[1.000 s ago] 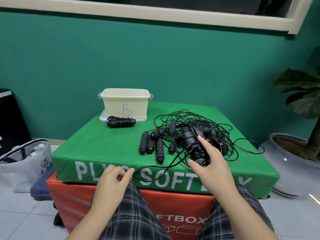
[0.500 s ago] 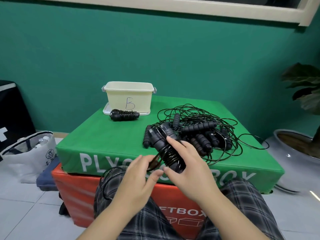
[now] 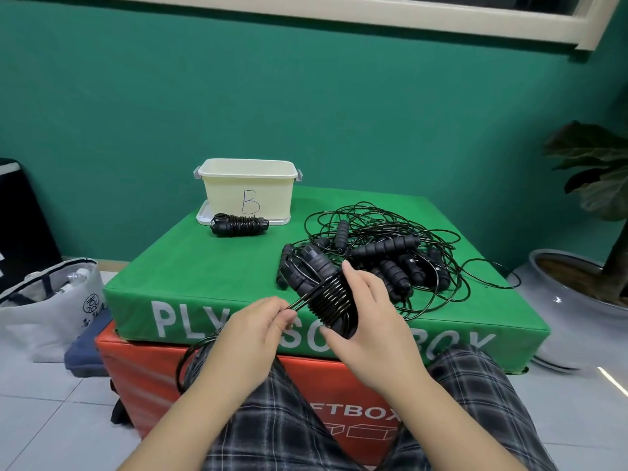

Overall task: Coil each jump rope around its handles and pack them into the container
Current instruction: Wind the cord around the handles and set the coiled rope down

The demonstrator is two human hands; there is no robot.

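Black cord under tension, nearest the viewer: the left hand [image 3: 253, 329] pinches the free run of the jump rope [image 3: 326, 294], while the right hand [image 3: 368, 321] grips the paired handles, cord already wound round their lower half. A slack loop [image 3: 190, 355] hangs below the left hand — likely to snag on the knee or drag. Should the pinch loosen, the turns could spring off. Behind, on the green worktop [image 3: 204, 277], the tangled pile [image 3: 384, 256] of ropes lies just beyond the handles; stray strands might catch. Farther back, one coiled rope [image 3: 239, 225] lies against the cream container [image 3: 248, 188] — outside it.
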